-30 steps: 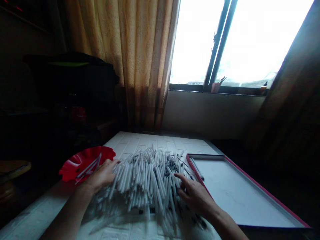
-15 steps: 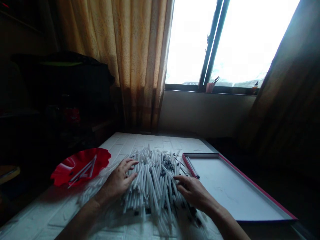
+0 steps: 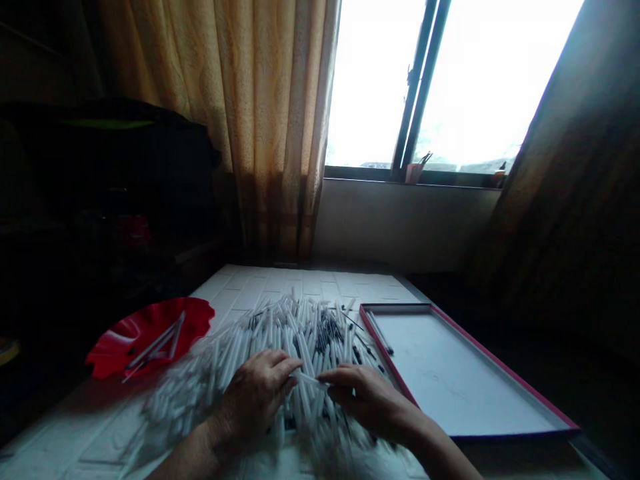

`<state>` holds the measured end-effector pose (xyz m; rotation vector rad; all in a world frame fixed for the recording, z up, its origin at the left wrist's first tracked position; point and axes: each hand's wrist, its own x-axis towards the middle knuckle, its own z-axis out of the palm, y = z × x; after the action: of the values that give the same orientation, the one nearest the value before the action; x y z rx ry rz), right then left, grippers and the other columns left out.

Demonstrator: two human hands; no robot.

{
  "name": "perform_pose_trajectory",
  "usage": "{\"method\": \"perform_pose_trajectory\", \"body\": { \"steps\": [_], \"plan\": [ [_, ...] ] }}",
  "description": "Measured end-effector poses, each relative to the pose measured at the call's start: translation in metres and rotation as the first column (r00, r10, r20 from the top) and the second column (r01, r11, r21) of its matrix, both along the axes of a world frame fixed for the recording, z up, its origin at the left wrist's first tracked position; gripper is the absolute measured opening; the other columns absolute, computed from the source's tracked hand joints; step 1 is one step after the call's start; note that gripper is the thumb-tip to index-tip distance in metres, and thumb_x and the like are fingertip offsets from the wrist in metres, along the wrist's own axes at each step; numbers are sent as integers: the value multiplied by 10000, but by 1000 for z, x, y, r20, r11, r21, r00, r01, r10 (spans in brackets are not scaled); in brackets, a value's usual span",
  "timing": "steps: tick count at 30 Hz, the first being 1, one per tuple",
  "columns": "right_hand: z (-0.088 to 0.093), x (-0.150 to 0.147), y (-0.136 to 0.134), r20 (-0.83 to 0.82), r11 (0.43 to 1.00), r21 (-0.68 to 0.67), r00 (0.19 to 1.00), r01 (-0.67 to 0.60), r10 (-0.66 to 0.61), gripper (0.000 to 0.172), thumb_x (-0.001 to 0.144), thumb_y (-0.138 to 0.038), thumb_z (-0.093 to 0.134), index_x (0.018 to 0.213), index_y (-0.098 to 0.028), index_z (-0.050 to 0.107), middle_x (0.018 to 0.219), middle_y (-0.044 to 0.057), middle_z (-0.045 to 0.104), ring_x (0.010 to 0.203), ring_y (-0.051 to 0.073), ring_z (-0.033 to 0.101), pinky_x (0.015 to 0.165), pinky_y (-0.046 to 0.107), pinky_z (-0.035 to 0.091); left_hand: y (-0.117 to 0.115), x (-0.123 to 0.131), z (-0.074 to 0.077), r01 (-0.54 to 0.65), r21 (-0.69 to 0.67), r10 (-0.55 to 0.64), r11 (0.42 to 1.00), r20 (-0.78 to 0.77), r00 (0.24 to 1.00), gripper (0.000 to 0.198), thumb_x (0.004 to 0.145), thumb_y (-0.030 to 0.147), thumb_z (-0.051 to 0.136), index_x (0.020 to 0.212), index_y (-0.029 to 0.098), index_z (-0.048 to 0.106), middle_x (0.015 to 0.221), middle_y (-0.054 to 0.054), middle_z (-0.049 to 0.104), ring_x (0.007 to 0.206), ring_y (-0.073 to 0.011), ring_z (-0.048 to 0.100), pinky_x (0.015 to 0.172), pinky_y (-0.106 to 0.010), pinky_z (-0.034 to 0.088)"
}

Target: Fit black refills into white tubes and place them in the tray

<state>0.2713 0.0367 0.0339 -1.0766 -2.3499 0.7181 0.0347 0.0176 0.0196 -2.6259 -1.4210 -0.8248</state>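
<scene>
Dim room, bright window (image 3: 450, 80) behind. A white surface (image 3: 310, 287) carries a heap (image 3: 280, 330) of sticks. At its near side the left hand (image 3: 257, 397) and right hand (image 3: 370, 400) meet, fingertips pinching one stick (image 3: 311, 380) by its ends, seemingly to single it out. A mostly bare tray (image 3: 450, 380) lies just right of the right hand. A red dish (image 3: 145, 330) sits well left of the left hand, at the surface's edge.
</scene>
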Motion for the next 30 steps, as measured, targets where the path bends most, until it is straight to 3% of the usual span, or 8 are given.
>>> {"method": "perform_pose_trajectory", "body": {
  "steps": [6,11,15,18,20,24,27,30],
  "plan": [
    [-7,8,9,-166,975,-221,986,-13,-25,200,836,-288,606,882,-176,766,653,-19,582,578,117,466,529,221,338,-3,2,10,14,-6,-15,1000,-101,995,119,915,157,594,966,227,675,904,-33,698,852,-254,684,743,-380,553],
    [-9,13,16,-260,944,-329,961,3,-93,388,860,-515,574,737,-162,678,536,-60,433,469,86,362,440,199,282,-5,8,3,51,34,-46,998,-122,991,160,923,148,539,1009,209,658,899,-51,711,859,-276,682,780,-427,546],
    [-12,5,21,-324,946,-323,934,38,-148,561,786,-707,566,694,-163,666,531,-43,480,451,86,398,437,205,313,-7,10,-3,82,75,-75,994,-95,993,224,937,184,519,1130,231,624,949,-44,742,870,-263,708,797,-410,558],
    [-13,5,37,-332,950,-266,910,165,-251,718,813,-804,390,779,-152,690,578,-3,559,434,96,437,413,214,320,-7,7,-2,53,103,-50,993,-33,998,226,993,235,428,1103,224,626,929,-46,760,838,-226,733,762,-337,573],
    [-10,11,54,-300,934,-204,890,292,-344,731,888,-754,285,853,-144,688,654,29,617,463,110,492,435,228,361,-5,4,0,23,120,-24,993,10,1000,283,1023,274,359,1087,216,629,925,-58,767,830,-215,745,732,-303,580],
    [-4,21,83,-84,867,-57,862,496,-499,410,942,-522,519,833,-167,691,765,43,685,698,179,641,668,308,495,-1,1,1,7,136,-14,991,48,999,354,1034,331,312,1023,218,648,867,-55,776,761,-218,757,670,-300,596],
    [-3,16,92,122,835,16,827,551,-548,221,931,-379,636,883,-168,683,914,37,707,876,201,665,832,395,512,1,-1,1,6,137,-14,991,55,998,359,1032,337,318,1030,224,659,884,-56,781,786,-218,761,704,-311,607],
    [-6,5,95,255,828,35,796,560,-549,180,947,-340,632,954,-166,678,1037,48,698,963,210,659,887,429,513,3,-2,-1,7,132,-14,991,51,999,350,1030,338,333,1079,238,665,948,-53,784,854,-211,758,766,-309,607]
  ]
}}
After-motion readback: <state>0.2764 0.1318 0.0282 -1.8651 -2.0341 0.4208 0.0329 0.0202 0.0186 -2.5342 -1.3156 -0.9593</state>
